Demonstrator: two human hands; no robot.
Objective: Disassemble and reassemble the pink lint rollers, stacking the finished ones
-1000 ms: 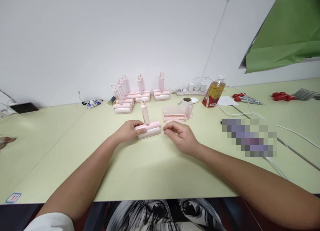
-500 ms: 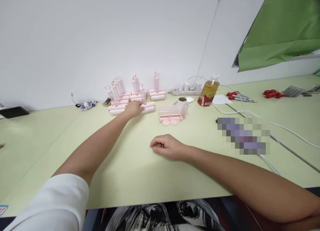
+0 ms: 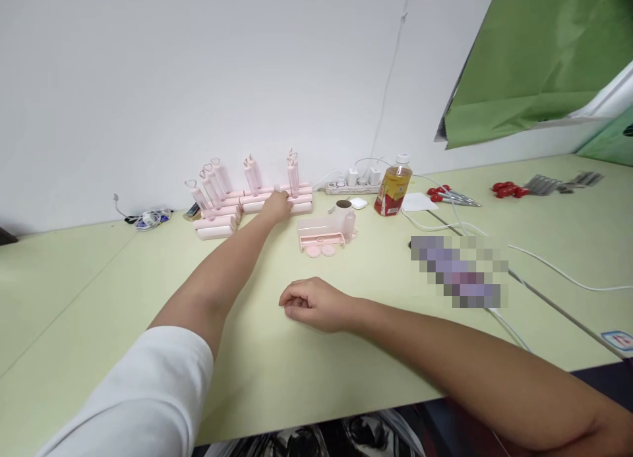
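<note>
My left hand [image 3: 277,206] reaches to the back of the table, with its fingers closed on a pink lint roller [image 3: 301,208] at the right end of a group. The roller's body lies flat and its clear pink handle stands upright; my hand hides part of it. Several more pink lint rollers [image 3: 215,231] with heart-shaped loops stand to the left. My right hand [image 3: 316,304] rests on the table with curled fingers, and nothing shows in them. Beyond it lie lint roller parts: a pink open housing with a clear cover [image 3: 322,238], two pink discs [image 3: 321,251] and a paper-cored roll [image 3: 343,208].
Behind stand a power strip [image 3: 353,187] with chargers and a drink bottle [image 3: 393,186]. To the right are red-handled tools [image 3: 452,195], white cables [image 3: 558,270] and a blurred-out object [image 3: 455,272]. A coiled cable [image 3: 151,219] lies left, near the wall.
My left hand has moved back and right with the lint roller, which now sits close against the rightmost one. The view has turned slightly right. My right hand stays in place on the table.
</note>
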